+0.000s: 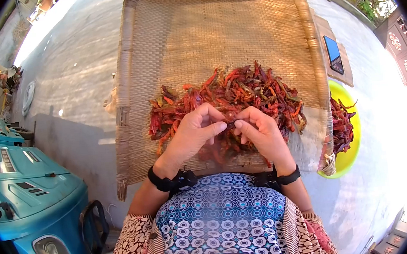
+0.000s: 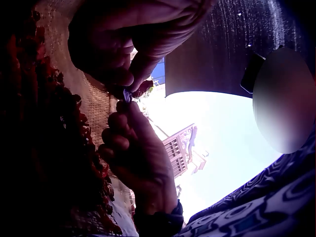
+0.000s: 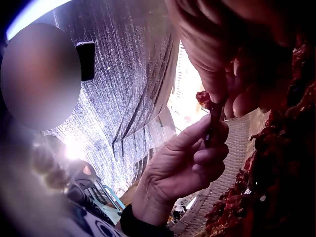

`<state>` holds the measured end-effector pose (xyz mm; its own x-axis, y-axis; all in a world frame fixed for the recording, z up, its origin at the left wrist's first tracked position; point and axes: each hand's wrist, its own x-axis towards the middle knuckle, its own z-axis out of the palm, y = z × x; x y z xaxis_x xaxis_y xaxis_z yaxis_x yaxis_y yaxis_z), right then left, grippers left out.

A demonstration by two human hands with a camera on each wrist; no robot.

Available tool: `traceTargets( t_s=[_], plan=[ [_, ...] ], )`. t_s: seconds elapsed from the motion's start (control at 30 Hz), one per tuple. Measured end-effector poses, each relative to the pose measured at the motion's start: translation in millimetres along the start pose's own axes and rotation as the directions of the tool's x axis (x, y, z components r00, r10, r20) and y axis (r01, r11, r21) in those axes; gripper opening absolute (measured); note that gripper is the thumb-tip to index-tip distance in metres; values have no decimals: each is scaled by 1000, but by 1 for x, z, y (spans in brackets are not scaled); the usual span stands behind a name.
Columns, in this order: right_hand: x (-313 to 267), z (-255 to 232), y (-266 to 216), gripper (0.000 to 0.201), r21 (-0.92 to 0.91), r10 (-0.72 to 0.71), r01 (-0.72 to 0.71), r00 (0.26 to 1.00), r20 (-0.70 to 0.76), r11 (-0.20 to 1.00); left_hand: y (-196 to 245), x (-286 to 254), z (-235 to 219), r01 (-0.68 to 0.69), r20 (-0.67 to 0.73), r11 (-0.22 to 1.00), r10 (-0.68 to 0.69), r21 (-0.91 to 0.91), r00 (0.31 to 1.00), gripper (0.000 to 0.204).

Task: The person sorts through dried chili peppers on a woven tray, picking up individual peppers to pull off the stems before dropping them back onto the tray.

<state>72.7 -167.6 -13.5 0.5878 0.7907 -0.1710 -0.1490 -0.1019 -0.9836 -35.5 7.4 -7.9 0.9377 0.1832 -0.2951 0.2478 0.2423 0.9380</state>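
In front of the body, my left hand [image 1: 193, 132] and right hand [image 1: 264, 132] meet over a heap of dried red chili peppers [image 1: 253, 88]. Between them is one small, dark red chili pepper [image 3: 216, 116], pinched by thumb and fingers from both sides. The right wrist view shows its reddish, crumpled end sticking out beside the fingertips. Below the hands, the heap spreads across the near half of a large woven tray [image 1: 214, 33], partly hidden by the hands. The left wrist view is dark, but both sets of fingertips come together there too.
On the right, a yellow-green basin [image 1: 357, 134] holds more chili peppers [image 1: 341, 126], partly under the tray's edge. A phone [image 1: 333, 54] lies on cardboard [image 1: 348, 73] beside the tray. A blue vehicle [image 1: 32, 180] stands close on the left.
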Motion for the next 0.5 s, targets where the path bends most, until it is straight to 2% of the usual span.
traceTargets(
  t_s=[0.03, 0.13, 0.27, 0.33, 0.4, 0.47, 0.5],
  plan=[
    [-1, 0, 2, 12, 17, -9, 9, 1000, 4, 1000, -6, 2, -1, -40, 3, 999, 40, -9, 999, 9],
    [-8, -4, 7, 12, -88, 47, -40, 996, 74, 995, -11, 3, -4, -13, -58, 986, 4, -167, 998, 8],
    [-21, -19, 2, 10, -4, 39, -40, 994, -106, 999, -14, 6, -9, -67, -130, 989, 49, -132, 990, 8],
    [-29, -41, 8, 11, 4, -77, 81, 962, -263, 997, -11, 4, -10, -54, -111, 991, 40, -120, 993, 8],
    [-38, -68, 15, 15, 151, -109, 201, 876, -470, 968, -13, 5, -11, -56, -104, 993, 45, -105, 994, 8],
    [-51, -92, 18, 18, 304, -134, 400, 767, -627, 865, -14, 5, -9, -64, -94, 995, 57, -75, 994, 9],
    [-59, -115, 29, 20, 448, -127, 500, 760, -638, 741, -14, 6, -7, -71, -90, 996, 66, -52, 994, 9]
  ],
)
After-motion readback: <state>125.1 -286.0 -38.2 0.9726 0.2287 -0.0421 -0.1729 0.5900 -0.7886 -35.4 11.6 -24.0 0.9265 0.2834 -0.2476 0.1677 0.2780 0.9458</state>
